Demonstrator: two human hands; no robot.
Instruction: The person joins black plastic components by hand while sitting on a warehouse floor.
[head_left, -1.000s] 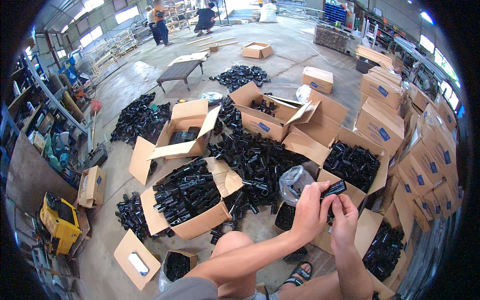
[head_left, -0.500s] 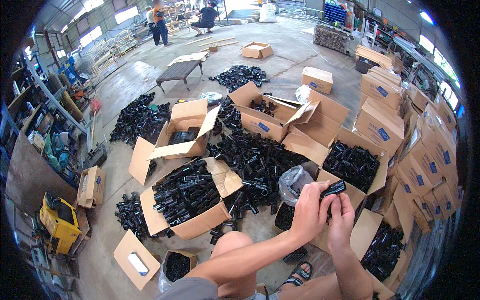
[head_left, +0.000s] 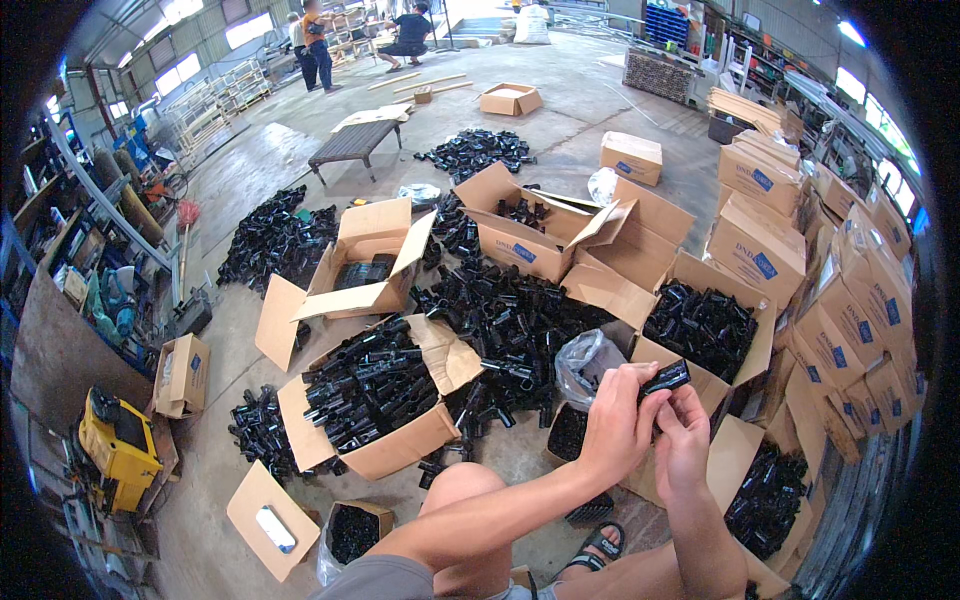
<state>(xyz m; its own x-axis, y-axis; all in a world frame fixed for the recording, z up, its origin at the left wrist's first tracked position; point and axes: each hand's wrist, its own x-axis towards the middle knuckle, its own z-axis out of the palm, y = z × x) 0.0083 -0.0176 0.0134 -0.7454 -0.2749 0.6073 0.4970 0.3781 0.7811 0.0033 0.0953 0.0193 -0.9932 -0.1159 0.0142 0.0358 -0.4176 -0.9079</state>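
A small, glossy black part, block-shaped point(head_left: 667, 377), is held up in front of me over the cartons on the right. My left hand point(head_left: 618, 425) has its fingers closed on the near left end of it. From below and the right, the fingertips of my right hand point(head_left: 684, 440) pinch the same part. Beneath my hands, an open carton point(head_left: 640, 482) is partly covered. Just left of them stands a small box with a clear plastic liner point(head_left: 585, 365). An open carton full of black parts point(head_left: 700, 332) lies just beyond the hands.
Loose black parts point(head_left: 520, 325) lie heaped on the floor around an open carton of parts point(head_left: 370, 385). Closed cartons point(head_left: 757, 248) are stacked along the right. A yellow machine point(head_left: 120, 450) stands at left. Several people point(head_left: 405, 38) are at the far end, beyond a low dark table point(head_left: 358, 145).
Both hands stay almost in place on the black part, with the right fingers shifting slightly. The whole view has moved a little.
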